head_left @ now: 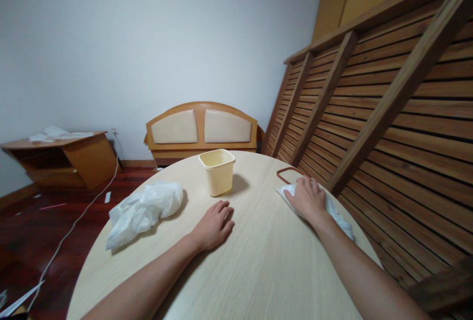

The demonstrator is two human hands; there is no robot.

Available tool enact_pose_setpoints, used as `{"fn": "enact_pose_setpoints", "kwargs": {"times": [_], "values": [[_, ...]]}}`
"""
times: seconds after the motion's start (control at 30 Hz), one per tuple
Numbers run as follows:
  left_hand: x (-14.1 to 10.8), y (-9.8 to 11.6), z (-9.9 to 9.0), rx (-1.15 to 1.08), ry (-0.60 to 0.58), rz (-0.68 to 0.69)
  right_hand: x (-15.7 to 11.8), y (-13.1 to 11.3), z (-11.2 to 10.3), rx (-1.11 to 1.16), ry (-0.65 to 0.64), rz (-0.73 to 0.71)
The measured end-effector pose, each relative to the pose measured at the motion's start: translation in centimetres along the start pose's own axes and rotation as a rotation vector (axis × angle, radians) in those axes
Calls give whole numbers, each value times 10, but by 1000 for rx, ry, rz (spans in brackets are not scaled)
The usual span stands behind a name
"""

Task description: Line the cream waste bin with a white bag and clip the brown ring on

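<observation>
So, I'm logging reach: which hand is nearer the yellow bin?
Left hand, just in front of the yellow bin; the right hand is farther off, to its right.

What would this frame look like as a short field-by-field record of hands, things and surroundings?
Surface: round table
Left hand: at the table, fingers spread, near the bin
Right hand: on crumpled white material; grip unclear
Centre: yellow bin, upright
Left side: crumpled white bag
Beyond right hand: brown loop
Background: headboard, slatted wooden panel

A single head-worn camera looks forward and down from the near side of a round table (258,241), facing the far wall (207,39) and headboard (201,130).
</observation>
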State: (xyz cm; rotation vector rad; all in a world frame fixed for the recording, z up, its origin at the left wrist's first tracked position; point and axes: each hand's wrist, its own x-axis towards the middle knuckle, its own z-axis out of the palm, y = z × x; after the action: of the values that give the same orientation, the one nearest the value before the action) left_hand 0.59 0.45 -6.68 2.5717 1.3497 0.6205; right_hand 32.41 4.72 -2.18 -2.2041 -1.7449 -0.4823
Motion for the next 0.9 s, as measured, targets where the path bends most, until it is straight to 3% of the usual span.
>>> {"fn": "enact_pose_setpoints", "kwargs": {"times": [0.2, 0.37, 0.73, 0.9], "values": [[-1, -1, 1, -16, 22, 9, 13, 24, 10, -14, -56, 108], [-1, -1, 1, -10, 19, 11, 21, 33, 16, 39, -57, 89], [-2, -3, 3, -28, 41, 8, 25, 27, 30, 92, 17, 49], [-1, 3, -5, -44, 50, 17, 24, 19, 29, 63, 118, 4]]}}
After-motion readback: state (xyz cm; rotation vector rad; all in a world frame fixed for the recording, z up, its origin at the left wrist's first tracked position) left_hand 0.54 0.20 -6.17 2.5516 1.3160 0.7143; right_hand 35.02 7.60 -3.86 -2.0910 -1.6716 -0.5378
